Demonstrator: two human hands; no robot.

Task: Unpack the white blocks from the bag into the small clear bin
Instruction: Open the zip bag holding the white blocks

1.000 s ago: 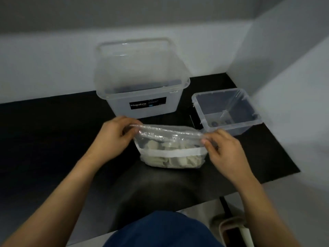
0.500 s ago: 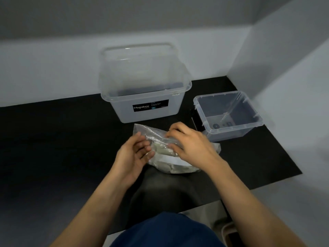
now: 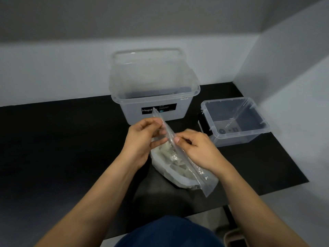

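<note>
A clear zip bag (image 3: 187, 172) holding several white blocks (image 3: 170, 155) lies on the black table in front of me, turned so its sealed top edge runs from far-left to near-right. My left hand (image 3: 142, 141) pinches that top edge on its left side. My right hand (image 3: 197, 148) pinches the same edge from the right, thumb and fingers curled on the plastic. The small clear bin (image 3: 249, 134) stands to the right of the bag, with no blocks inside.
A large clear bin (image 3: 153, 97) with a black Megabox label stands behind the bag. The black table (image 3: 53, 139) is walled by white panels at the back and right. Its front edge is near my lap.
The bag has been turned from lying crosswise to lying diagonally. Both hands came from its ends to the middle of its top edge and now pinch it from either side.
</note>
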